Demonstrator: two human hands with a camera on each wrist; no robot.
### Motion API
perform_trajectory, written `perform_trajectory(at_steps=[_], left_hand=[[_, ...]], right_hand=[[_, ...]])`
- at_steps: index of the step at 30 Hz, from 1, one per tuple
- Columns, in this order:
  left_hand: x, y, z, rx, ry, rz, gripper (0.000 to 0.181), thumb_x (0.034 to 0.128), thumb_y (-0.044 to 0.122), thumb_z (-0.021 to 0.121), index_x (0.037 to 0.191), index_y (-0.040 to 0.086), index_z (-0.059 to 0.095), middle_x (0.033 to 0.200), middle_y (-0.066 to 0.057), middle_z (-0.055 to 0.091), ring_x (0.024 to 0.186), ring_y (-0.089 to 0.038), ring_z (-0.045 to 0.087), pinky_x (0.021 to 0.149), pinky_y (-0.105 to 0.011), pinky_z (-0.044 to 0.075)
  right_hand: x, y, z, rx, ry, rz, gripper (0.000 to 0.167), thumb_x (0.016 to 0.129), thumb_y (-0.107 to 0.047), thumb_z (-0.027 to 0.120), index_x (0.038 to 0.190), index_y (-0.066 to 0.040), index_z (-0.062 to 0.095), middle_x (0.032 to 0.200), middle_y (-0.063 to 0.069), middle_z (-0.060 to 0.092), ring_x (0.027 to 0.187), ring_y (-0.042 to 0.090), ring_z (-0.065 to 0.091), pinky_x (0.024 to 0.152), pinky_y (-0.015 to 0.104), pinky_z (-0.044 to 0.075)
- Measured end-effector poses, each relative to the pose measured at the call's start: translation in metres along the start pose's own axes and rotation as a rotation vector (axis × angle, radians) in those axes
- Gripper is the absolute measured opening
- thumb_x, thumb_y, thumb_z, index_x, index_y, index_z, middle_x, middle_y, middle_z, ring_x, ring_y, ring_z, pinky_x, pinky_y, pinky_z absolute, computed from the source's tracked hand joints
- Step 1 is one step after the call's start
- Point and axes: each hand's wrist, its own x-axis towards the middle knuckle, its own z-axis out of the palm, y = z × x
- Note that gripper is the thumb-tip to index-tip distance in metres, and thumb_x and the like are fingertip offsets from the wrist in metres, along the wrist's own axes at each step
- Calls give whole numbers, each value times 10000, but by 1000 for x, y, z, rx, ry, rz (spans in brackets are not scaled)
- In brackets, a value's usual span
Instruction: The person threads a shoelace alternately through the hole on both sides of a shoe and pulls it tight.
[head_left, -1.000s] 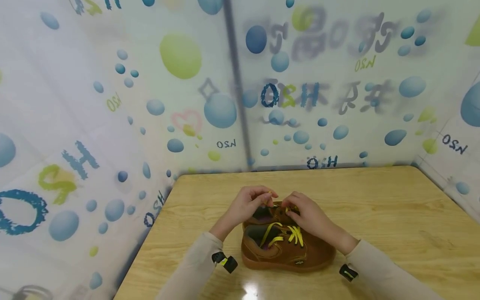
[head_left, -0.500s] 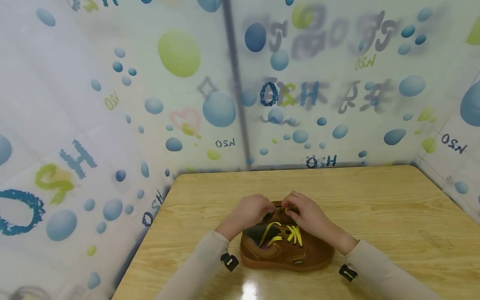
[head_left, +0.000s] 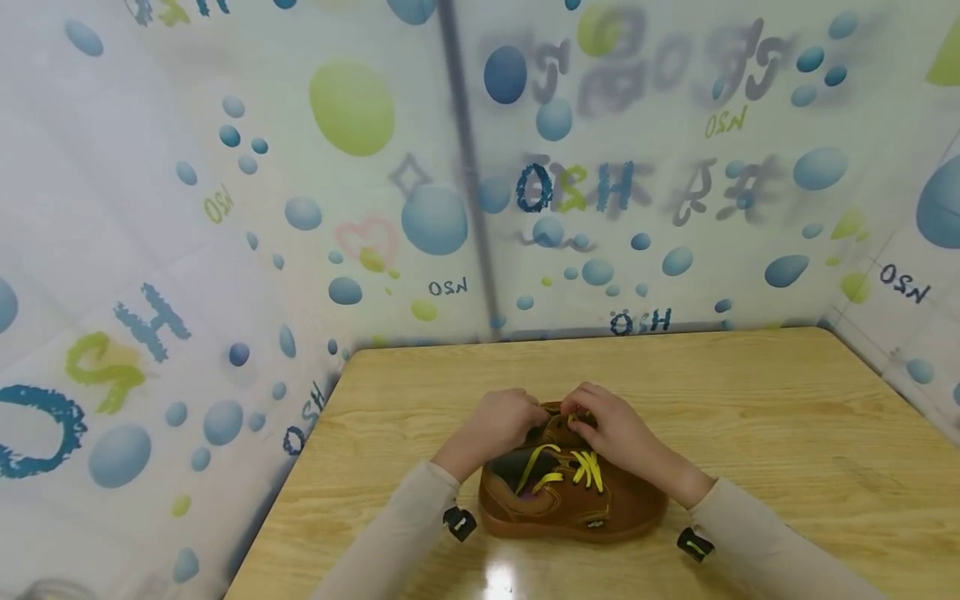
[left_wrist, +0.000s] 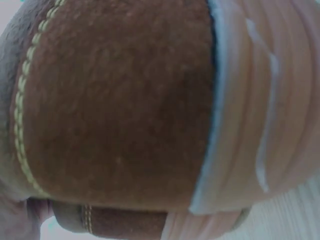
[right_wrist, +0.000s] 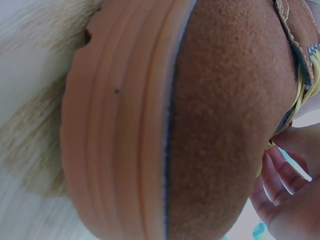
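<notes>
Two brown suede shoes with yellow laces lie side by side, toes to the right in the head view. The near shoe [head_left: 630, 504] has loose lace ends over its opening. Behind it, the far shoe [head_left: 558, 432] is partly covered by both hands. My left hand [head_left: 498, 427] bends its fingers down at the far shoe's opening; its fingertips and the lace end it pinched earlier are hidden. With thumb and fingers, my right hand [head_left: 613, 427] pinches a yellow shoelace [right_wrist: 270, 145] at the far shoe's eyelets. The near shoe's heel [left_wrist: 115, 110] fills most of the left wrist view.
The shoes stand on a light wooden table [head_left: 757, 417]. A pale curtain [head_left: 660, 125] printed with blue and green dots hangs behind the table and along its sides. Both sleeves carry a small black wrist device [head_left: 460, 523].
My left hand has come down from above the far shoe to its opening, fingers turned downward, then stayed there. The right hand has kept nearly the same place.
</notes>
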Motion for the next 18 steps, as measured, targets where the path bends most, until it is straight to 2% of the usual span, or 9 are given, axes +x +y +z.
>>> perform_trajectory(at_steps=[5,9,14,16,18], left_hand=[[-2,-2,0,-33,30,3,314,952,28,575,859,286,726,699,100,574,627,-45,472,530,-170,330],[0,-3,3,-90,37,16,281,932,13,595,792,245,667,687,91,543,614,-51,423,543,-168,297],[2,-2,7,-174,14,9,273,958,74,608,722,206,566,683,82,523,634,-66,419,587,-173,302],[3,-1,7,-237,0,6,264,979,95,592,732,189,584,680,65,546,626,-67,427,600,-173,319],[3,0,7,-329,-14,-4,216,995,99,567,820,177,667,719,46,612,625,-55,444,612,-167,347]], right_hand=[[0,1,1,7,-11,21,197,863,-62,746,998,-169,650,981,-49,638,877,140,626,766,315,539],[0,1,1,10,-7,21,196,861,-60,747,994,-168,651,977,-50,639,873,132,624,766,315,538],[0,1,2,21,4,19,196,859,-47,744,990,-162,655,970,-43,644,866,133,627,765,314,541],[0,0,2,27,8,24,200,856,-39,745,990,-159,659,967,-39,646,864,137,630,764,316,544],[0,0,3,30,10,30,205,853,-30,745,994,-153,661,966,-35,647,862,141,630,761,315,544]])
